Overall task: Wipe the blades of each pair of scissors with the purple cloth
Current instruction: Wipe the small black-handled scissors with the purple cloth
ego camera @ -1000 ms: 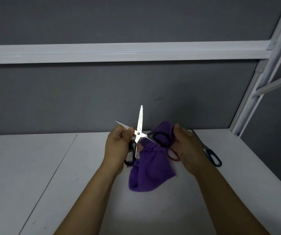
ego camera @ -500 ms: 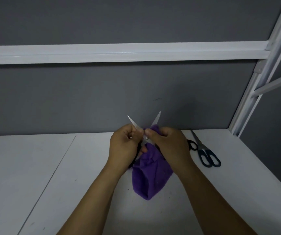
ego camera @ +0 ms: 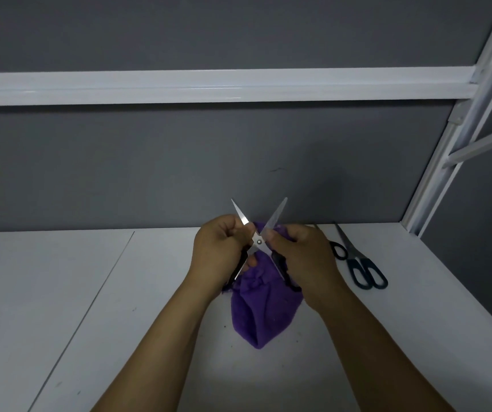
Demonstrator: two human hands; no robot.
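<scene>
I hold the black-handled scissors open in an X, tips pointing away. My left hand curls round one handle. My right hand pinches the purple cloth against the right blade's base, and that blade runs up and rightward from my fingers.

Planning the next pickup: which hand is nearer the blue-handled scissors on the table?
Right. The right hand is just left of the blue-handled scissors, apart from them; the left hand is farther left, across the held scissors.
</scene>
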